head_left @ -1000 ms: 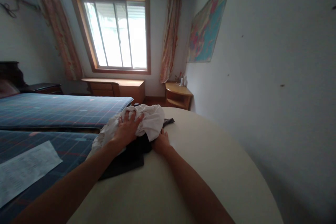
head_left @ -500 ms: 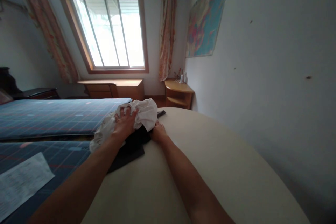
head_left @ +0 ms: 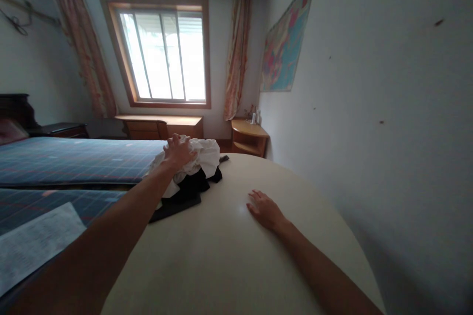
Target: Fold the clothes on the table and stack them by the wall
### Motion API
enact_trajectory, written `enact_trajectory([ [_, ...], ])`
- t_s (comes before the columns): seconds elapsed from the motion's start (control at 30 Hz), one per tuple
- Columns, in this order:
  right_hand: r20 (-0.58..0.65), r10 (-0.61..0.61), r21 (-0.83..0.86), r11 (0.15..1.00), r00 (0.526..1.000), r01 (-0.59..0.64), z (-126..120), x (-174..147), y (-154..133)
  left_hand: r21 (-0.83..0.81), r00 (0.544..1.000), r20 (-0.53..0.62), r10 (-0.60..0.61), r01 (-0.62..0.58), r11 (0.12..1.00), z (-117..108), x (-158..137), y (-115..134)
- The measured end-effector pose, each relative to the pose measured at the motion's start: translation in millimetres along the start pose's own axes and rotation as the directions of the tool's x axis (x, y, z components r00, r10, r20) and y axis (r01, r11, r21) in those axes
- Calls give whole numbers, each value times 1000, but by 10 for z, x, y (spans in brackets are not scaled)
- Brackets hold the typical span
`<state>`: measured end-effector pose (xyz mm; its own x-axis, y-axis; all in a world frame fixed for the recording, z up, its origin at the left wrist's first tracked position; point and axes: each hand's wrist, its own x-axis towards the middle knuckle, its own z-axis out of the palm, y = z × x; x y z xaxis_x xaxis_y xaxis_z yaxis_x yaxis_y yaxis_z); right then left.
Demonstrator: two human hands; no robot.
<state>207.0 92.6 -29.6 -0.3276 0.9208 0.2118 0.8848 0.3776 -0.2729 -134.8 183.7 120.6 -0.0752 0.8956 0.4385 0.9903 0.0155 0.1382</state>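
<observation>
A crumpled white cloth (head_left: 209,152) lies in a heap at the far left edge of the round table. On top of it rests my left hand (head_left: 178,151), fingers spread and slightly bent over the folds. Black cloth (head_left: 190,184) shows under the white heap, with a dark flat piece (head_left: 177,208) at its near side. My right hand (head_left: 265,210) is at the middle of the table, apart from the cloths. Its fingers are loosely stretched out, palm down, with nothing in them. Whether it touches the tabletop is hard to see.
The cream round table (head_left: 221,266) borders beds with blue checked mattresses (head_left: 84,157) on the left. A printed paper sheet (head_left: 37,246) lies on the nearer one. A white wall (head_left: 388,167) runs along the right. Beyond stand a wooden desk (head_left: 185,120) and a corner shelf (head_left: 249,130).
My right hand has left the dark cloth and moved right and nearer over the table. My left hand stays on the white cloth, which looks more bunched. The view has tilted up slightly.
</observation>
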Motion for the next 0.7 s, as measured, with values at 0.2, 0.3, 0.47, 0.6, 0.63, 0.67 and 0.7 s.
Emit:
enact_trajectory([
  [0.2,-38,49,6,999,998,-49,-60,-353,6,-12,999,46,-23,23,1000,99,-217,15],
  [0.3,-44,72,7,997,996,-72,-59,-367,-15,17,998,3,-58,58,998,117,-219,-22],
  [0.47,-29,71,24,997,997,-70,-46,-344,14,32,992,-100,-80,83,996,-21,-39,-195],
  [0.6,-22,78,32,996,997,-77,-36,-345,34,-35,939,-274,-205,204,978,-142,172,-338],
  [0.63,-20,77,33,997,997,-76,-33,-346,35,-34,935,-275,-224,223,974,-141,212,-356],
  [0.67,-17,75,33,997,997,-75,-30,-346,37,-26,941,-247,-230,230,973,-121,241,-368],
  [0.7,-15,74,34,997,997,-74,-25,-346,39,-15,959,-187,-214,215,976,-84,261,-373],
])
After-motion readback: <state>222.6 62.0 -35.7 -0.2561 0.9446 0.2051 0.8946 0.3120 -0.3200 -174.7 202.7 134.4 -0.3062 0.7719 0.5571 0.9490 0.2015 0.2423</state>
